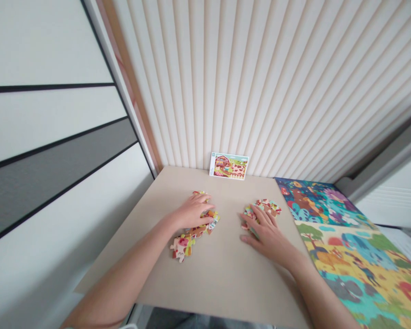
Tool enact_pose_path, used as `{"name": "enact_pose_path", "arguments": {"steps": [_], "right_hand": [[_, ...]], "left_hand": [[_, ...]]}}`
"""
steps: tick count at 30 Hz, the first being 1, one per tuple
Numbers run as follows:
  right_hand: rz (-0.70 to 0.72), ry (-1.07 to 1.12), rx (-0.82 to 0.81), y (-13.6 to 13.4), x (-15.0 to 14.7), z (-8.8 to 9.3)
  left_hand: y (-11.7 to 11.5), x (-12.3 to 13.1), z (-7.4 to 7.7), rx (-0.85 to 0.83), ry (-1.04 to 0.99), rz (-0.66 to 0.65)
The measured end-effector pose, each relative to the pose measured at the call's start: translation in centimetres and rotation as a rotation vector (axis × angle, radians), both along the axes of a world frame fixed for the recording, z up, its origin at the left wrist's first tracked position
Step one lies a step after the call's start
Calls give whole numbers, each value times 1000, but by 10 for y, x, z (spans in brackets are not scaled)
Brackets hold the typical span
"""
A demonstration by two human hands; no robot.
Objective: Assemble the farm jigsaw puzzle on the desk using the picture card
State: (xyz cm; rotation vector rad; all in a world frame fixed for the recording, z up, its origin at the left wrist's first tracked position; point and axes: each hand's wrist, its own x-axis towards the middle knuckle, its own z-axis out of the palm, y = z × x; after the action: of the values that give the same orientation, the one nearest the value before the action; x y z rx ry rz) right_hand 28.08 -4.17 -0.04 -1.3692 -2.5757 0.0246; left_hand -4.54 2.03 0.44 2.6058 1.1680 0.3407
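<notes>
While both hands lie over their heaps, neither looks clamped on anything: the fingers of the left hand [194, 214] fan loosely across one heap of puzzle pieces [197, 231], and those of the right hand [266, 232] are spread over a second heap [273, 208], its thumb splayed out to the side above the worktop [222, 278]. From here I can't tell whether any tip is pinching an edge underneath. The first heap trails out from beneath the left fingers toward the person; the second shows mostly just beyond the right fingertips. I'd expect the pieces to be light and stiff, probably thick card, with a smooth printed face that might slide under flat fingers. The knobs look the likeliest part to bend, so I'd take each piece by opposite edges of its body. A picture card [230, 166] leans well beyond both sets of fingers.
</notes>
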Motion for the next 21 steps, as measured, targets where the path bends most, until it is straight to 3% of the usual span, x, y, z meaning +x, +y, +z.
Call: {"name": "enact_pose_path", "arguments": {"steps": [6, 10, 13, 17, 21], "right_hand": [[-41, -36, 54, 14, 6, -12], [-44, -45, 124, 19, 7, -13], [-22, -50, 148, 17, 5, -10], [3, -34, 158, 11, 1, -3], [22, -19, 152, 8, -3, 0]], "left_hand": [[18, -10, -15, 12, -84, -7], [19, -9, -16, 27, -73, 1], [13, -9, -4, 29, -42, -34], [4, -20, 26, 23, -15, -22], [-3, -32, 43, -175, 49, 32]]}}
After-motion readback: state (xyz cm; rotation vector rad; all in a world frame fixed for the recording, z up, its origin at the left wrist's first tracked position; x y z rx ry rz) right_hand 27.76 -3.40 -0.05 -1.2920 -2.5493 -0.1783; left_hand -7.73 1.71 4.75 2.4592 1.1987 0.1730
